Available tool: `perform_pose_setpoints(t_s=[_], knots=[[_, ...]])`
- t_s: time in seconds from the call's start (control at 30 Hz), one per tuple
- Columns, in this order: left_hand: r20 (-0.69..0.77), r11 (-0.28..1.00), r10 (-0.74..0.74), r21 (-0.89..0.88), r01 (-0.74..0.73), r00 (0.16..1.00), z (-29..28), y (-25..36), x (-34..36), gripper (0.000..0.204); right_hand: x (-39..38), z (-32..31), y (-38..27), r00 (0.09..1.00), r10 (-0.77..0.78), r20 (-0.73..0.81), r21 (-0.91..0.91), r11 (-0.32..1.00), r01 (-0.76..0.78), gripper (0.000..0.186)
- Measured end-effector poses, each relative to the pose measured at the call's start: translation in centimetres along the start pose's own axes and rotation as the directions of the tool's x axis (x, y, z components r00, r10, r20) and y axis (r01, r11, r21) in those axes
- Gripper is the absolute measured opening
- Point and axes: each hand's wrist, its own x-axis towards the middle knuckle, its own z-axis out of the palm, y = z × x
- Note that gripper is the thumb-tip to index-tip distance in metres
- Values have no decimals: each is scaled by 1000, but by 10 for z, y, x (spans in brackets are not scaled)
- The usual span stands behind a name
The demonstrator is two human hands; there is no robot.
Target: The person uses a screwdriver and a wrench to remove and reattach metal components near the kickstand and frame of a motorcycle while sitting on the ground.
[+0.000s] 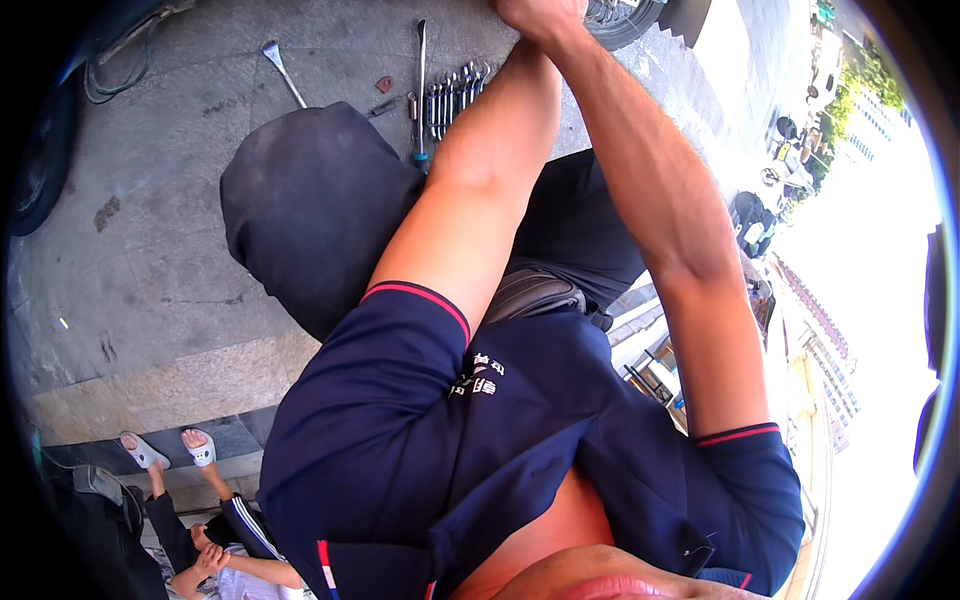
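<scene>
My right hand (540, 10) is at the top edge, beside a spoked wheel with a black tyre (625, 28). Its fingers are cut off by the frame, so what it holds cannot be seen. My left forearm (515, 110) reaches up to the same spot and passes behind the right wrist; the left hand itself is out of sight. Below the hands, a row of combination wrenches (455, 103) lies on the grey paving. Left of them is a long metal bar with a blue collar (421, 95). A spoon-ended tyre lever (285, 75) lies further left, partly behind my knee.
My bent knee (310, 200) in dark trousers fills the middle left. A small brown piece (383, 85) lies near the wrenches. Another black tyre (45, 165) stands at the left rim. A seated person in white sandals (200, 447) is at lower left. Parked scooters (790, 165) line the right.
</scene>
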Motion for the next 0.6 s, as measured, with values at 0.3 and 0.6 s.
perform_pose_setpoints(t_s=[0.3,0.6], knots=[[27,999,-15,48,14,1000,0,0,-8,41,-11,-6,-9,994,111,-2,61,992,-110,55],[52,995,1,101,-6,999,5,-7,-5,42,-9,12,3,984,-35,-176,61,997,47,40]])
